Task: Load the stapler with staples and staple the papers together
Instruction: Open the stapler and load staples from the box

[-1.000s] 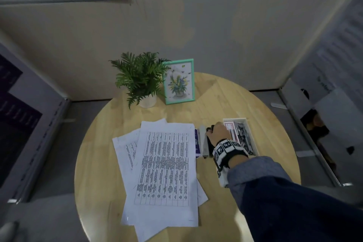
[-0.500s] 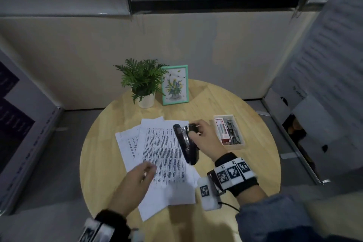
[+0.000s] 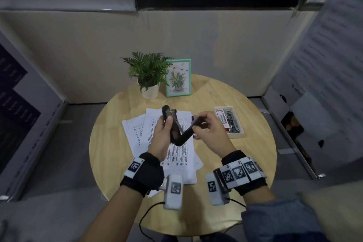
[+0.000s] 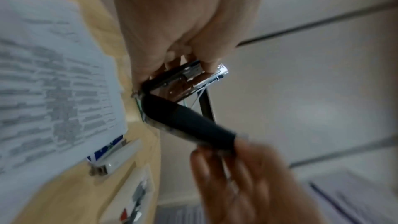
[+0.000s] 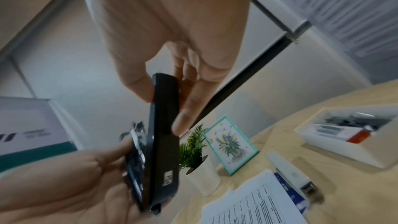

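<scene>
A black stapler (image 3: 177, 135) hangs in the air above the printed papers (image 3: 177, 161), swung open into a V. My left hand (image 3: 167, 124) grips its base with the metal magazine (image 4: 187, 77). My right hand (image 3: 199, 125) pinches the far end of the black top cover (image 5: 164, 125) between thumb and fingers. In the left wrist view the magazine channel looks open; I cannot make out staples in it. A white tray (image 3: 236, 134) holding staple strips and a red-and-white box sits on the table right of my hands.
The round wooden table (image 3: 245, 153) also carries a small potted plant (image 3: 147, 72) and a teal picture frame (image 3: 178, 77) at the back. A white stapler-like object (image 5: 290, 175) lies beside the papers, on a blue item. Panels and boards stand around the table.
My right hand lifted the black stapler from beside the tray to above the papers. My left hand came up and took its base, and the top cover has swung open.
</scene>
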### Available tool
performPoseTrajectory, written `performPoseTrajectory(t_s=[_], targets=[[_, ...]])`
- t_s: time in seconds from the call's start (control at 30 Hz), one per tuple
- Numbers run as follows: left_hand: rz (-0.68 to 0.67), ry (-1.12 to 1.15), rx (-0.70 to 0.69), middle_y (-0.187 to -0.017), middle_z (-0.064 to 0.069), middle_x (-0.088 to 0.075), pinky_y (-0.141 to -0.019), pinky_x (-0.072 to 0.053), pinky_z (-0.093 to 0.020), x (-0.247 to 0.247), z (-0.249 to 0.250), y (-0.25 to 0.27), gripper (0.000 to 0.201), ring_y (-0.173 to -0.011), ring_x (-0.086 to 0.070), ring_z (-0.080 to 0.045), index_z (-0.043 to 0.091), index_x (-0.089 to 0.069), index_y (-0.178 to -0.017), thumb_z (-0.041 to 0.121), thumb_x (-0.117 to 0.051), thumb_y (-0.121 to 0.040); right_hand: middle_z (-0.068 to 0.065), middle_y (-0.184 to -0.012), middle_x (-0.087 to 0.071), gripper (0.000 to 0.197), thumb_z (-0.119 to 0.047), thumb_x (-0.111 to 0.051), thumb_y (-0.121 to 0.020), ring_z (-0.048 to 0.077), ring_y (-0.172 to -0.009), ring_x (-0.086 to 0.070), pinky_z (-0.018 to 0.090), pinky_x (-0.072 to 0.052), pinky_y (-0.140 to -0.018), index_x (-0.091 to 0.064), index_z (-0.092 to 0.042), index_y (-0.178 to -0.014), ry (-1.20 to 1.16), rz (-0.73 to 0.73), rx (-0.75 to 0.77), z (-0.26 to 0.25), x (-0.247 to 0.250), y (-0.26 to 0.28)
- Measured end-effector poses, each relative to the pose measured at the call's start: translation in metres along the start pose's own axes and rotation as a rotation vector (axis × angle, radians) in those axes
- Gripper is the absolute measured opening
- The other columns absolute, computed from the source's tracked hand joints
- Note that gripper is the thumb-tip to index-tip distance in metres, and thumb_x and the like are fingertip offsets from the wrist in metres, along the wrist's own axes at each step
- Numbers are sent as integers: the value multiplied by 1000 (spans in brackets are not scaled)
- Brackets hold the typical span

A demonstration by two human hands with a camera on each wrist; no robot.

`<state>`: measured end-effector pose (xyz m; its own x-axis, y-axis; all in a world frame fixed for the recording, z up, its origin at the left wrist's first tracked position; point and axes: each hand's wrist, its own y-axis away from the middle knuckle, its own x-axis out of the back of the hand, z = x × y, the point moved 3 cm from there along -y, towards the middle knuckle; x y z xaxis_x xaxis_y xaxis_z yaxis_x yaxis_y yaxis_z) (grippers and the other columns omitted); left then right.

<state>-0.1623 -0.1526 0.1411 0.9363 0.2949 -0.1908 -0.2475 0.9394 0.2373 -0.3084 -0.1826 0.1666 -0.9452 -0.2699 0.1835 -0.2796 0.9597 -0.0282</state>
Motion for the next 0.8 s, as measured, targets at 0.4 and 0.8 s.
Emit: performPoseTrajectory(t_s=[0.4,0.8], targets=[[200,629,172,-94,-7,-59,-85,-51,-46,10,12,-37,34,-90,-62,-24,12,-56,-95,39,-35,-99,0,-86,-53,38,-6,-72,-75,24,-78,-62,37,-55,-74,-48,-23,-100,312,-200,-64,47,0,14],[40,390,263,-65,-1,-45,-60,-44,-28,-43,-10,-36,42,-51,-47,-15,15,-45,-90,51,-25,-98,0,-94,-58,44,-22,-78,-71,14,-66,-57,33,-53,-67,-49,-14,-104,342,-341,-90,66,-3,11]])
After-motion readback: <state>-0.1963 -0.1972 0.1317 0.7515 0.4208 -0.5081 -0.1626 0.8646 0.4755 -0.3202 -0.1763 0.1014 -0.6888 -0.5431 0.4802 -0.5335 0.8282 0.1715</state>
